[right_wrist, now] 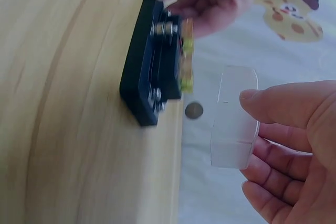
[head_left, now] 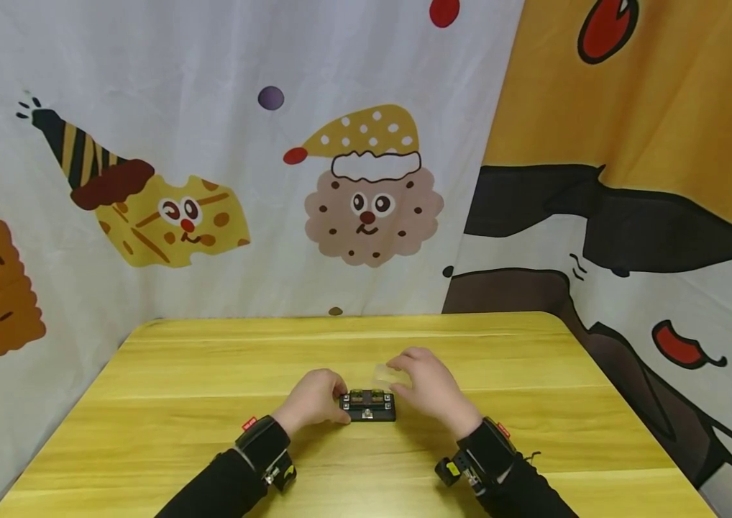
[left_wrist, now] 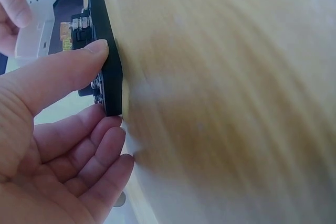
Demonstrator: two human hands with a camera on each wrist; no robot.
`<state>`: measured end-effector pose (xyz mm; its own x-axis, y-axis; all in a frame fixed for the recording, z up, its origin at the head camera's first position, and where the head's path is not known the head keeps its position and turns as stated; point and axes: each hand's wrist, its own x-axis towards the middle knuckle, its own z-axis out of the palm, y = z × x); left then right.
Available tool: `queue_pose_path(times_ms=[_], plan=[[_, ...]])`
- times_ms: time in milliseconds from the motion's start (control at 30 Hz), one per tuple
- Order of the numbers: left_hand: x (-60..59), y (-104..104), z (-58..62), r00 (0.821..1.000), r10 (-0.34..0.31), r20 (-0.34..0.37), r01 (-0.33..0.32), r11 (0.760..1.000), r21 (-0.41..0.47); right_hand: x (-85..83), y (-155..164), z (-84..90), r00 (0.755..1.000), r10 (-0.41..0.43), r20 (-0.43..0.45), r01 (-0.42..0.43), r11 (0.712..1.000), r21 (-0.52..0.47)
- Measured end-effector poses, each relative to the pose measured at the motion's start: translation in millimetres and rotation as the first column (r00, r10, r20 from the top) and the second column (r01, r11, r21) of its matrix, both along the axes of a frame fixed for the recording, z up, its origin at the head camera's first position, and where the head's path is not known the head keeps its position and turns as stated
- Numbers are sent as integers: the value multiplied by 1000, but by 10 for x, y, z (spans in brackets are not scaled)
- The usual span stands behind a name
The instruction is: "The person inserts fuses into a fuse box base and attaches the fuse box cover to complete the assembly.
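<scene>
On the table sits a small black fuse block [head_left: 368,415] with metal screw terminals and coloured blade fuses [right_wrist: 187,72] standing along its top. My left hand [head_left: 316,398] grips the block's left end, the thumb [left_wrist: 68,74] lying against its near side and the fingers at the end and behind. Just right of the block, my right hand [head_left: 433,388] pinches a clear plastic cover [right_wrist: 233,124] between thumb and fingers. That cover is held up and apart from the block, whose fuses are exposed.
The wood-grain table [head_left: 223,360] extends around both hands. Behind it hangs a white curtain [head_left: 211,86] with cartoon prints, and an orange, black and white part [head_left: 599,129] continues on the right. Black wrist devices [head_left: 264,440] sit on both forearms.
</scene>
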<state>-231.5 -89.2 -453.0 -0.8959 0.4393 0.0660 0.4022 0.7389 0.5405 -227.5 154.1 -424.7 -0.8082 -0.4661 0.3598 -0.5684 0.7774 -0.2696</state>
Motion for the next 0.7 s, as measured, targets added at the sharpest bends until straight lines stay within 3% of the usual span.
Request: queue_pose_path(times_ms=[333,700], plan=[[-31,2,-12,1000,-5,-16,4,1000,-9,50,-242,6,995,99,2,-99,994,44],[-23,0,2,1000,-19,-17,19,1000,-5,33,-331,-97,995,103,-20,-100,990,98]])
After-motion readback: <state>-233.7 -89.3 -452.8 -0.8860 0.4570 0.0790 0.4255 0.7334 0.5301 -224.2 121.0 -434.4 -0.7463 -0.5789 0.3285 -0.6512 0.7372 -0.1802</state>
